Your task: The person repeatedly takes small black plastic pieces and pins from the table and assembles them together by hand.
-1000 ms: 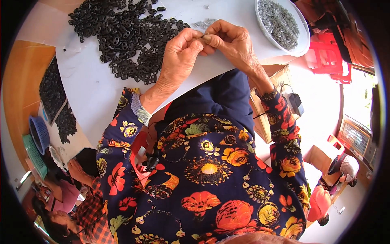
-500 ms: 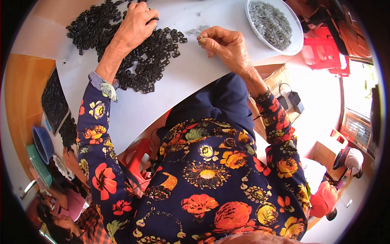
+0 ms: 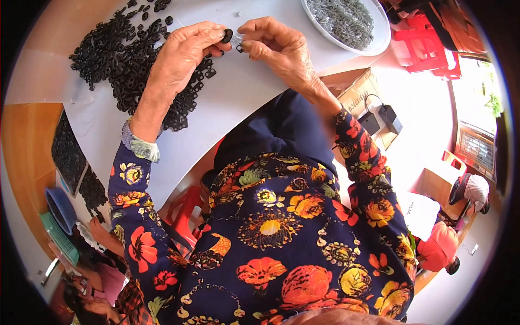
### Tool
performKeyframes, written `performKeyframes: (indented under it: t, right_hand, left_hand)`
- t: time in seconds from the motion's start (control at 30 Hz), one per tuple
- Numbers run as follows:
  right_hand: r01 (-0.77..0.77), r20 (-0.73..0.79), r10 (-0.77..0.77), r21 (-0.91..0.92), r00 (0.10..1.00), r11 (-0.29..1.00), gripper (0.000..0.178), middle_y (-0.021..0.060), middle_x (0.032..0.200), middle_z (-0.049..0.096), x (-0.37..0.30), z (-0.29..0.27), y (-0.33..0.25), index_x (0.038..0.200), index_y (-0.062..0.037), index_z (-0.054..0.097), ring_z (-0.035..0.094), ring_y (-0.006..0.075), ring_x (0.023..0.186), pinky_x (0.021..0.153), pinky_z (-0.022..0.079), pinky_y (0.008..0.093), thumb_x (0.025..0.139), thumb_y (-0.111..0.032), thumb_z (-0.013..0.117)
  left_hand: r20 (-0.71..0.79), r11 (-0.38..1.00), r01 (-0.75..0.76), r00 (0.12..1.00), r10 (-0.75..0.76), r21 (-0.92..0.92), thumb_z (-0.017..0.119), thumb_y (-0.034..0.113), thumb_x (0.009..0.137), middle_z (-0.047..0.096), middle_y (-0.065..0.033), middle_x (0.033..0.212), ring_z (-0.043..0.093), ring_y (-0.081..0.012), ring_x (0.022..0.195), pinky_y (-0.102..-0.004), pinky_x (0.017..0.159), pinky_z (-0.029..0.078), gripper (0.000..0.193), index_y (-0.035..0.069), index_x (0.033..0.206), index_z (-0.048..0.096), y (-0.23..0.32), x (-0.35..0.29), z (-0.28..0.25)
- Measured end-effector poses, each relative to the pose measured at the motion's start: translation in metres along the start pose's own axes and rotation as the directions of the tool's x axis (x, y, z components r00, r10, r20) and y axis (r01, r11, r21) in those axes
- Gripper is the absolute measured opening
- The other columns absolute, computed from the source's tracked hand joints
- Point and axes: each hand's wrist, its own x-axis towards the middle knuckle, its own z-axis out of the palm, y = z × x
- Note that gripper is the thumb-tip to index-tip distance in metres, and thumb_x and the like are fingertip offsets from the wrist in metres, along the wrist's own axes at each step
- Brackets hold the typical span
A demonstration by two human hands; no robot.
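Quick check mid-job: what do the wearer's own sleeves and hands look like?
Both long sleeves, left sleeve and right sleeve, are dark navy fabric printed with red, orange and yellow flowers. The left ends in a paler greyish cuff. Left hand and right hand are ungloved.

Table (image 3: 233,81) across top of frame. On it: parts pile (image 3: 122,59) upper left, bowl (image 3: 363,52) of pieces (image 3: 346,21) upper right. Left hand (image 3: 187,51) at pile's right side; right hand (image 3: 284,51) between left hand and bowl. Carton (image 3: 360,89) below bowl.
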Motion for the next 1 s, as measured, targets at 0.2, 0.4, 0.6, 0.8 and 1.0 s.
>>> performKeyframes:
  t: [0.2,0.4,0.6,0.8,1.0]
  right_hand:
    - [0.040,0.035,-0.040,0.007,0.999,0.999,0.027,0.0000,0.086,0.064,-0.001,-0.003,0.001,0.113,0.0001,0.056,0.059,0.0043,0.081,0.075,0.049,0.0208,0.087,-0.005,0.062]
    - [0.041,0.029,-0.042,0.015,0.999,0.999,0.028,0.0011,0.086,0.064,0.000,-0.002,0.002,0.114,0.0008,0.055,0.059,0.0048,0.081,0.076,0.049,0.0211,0.087,-0.005,0.061]
    - [0.061,0.009,-0.061,0.031,0.998,0.998,0.028,0.0015,0.086,0.065,0.000,-0.002,0.007,0.113,0.0007,0.055,0.059,0.0046,0.080,0.075,0.049,0.0212,0.087,-0.004,0.061]
    - [0.064,-0.055,-0.063,0.005,0.996,0.998,0.026,0.0010,0.085,0.065,-0.001,-0.003,0.006,0.111,-0.0007,0.057,0.058,0.0041,0.078,0.074,0.049,0.0204,0.086,-0.003,0.060]
    - [0.096,-0.077,-0.091,0.064,0.993,0.993,0.026,0.0005,0.085,0.064,-0.001,-0.002,0.006,0.111,-0.0008,0.058,0.058,0.0040,0.078,0.073,0.049,0.0204,0.085,-0.001,0.060]
  left_hand:
    - [0.008,0.990,-0.067,0.998,0.066,0.125,0.056,0.020,0.091,0.062,-0.0017,0.087,0.059,-0.0104,0.077,-0.0240,0.073,0.046,0.022,0.000,0.090,0.065,0.002,0.004,0.007]
    - [-0.015,0.976,-0.079,0.996,0.084,0.205,0.056,0.021,0.091,0.060,0.0004,0.082,0.059,-0.0095,0.074,-0.0232,0.072,0.048,0.023,-0.001,0.089,0.064,0.006,0.007,0.009]
    - [0.022,0.915,-0.156,0.987,0.159,0.373,0.056,0.020,0.092,0.056,0.0033,0.075,0.055,-0.0054,0.072,-0.0209,0.068,0.048,0.022,-0.001,0.091,0.064,0.009,0.008,0.013]
    - [-0.064,0.819,-0.194,0.961,0.270,0.541,0.056,0.016,0.092,0.054,0.0045,0.068,0.054,-0.0035,0.069,-0.0215,0.069,0.049,0.019,-0.001,0.095,0.063,0.010,0.004,0.025]
    - [-0.086,0.859,-0.268,0.938,0.336,0.437,0.056,0.015,0.091,0.052,0.0040,0.067,0.047,-0.0042,0.063,-0.0205,0.060,0.042,0.018,-0.001,0.095,0.064,0.004,0.008,0.029]
